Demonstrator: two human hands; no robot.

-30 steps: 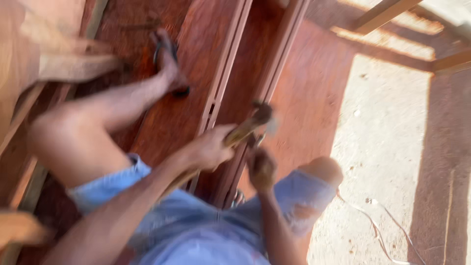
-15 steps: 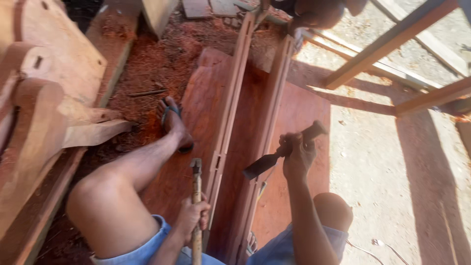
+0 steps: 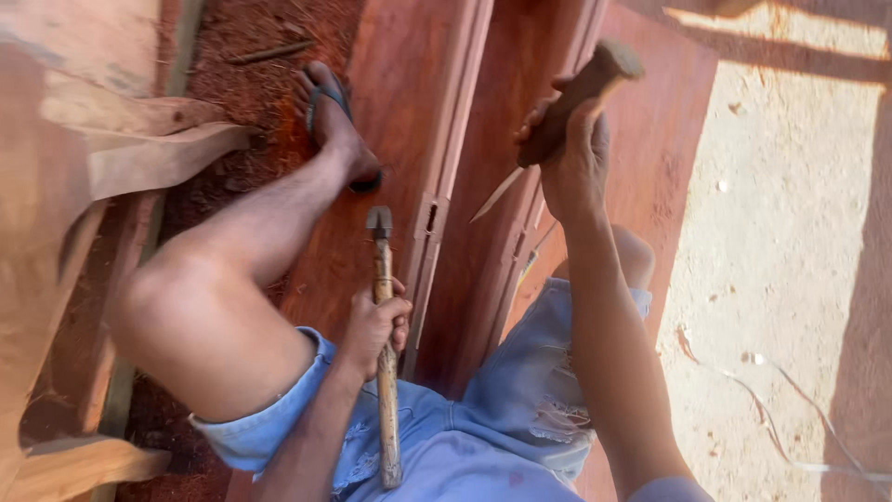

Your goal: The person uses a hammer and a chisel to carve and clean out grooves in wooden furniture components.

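Where sawdust covers the ground, reddish door frame (image 3: 446,186) underfoot, hands clenched around hammer (image 3: 383,325) and chisel (image 3: 557,112).

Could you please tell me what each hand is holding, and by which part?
Left hand grips the hammer mid-handle; right hand grips the chisel by its wooden handle.

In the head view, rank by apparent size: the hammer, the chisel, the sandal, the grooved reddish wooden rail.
1. Grooved reddish wooden rail, longest by far.
2. Hammer, held in the left hand.
3. Chisel, in the right hand.
4. Sandal, mostly hidden by the foot, so unsure.
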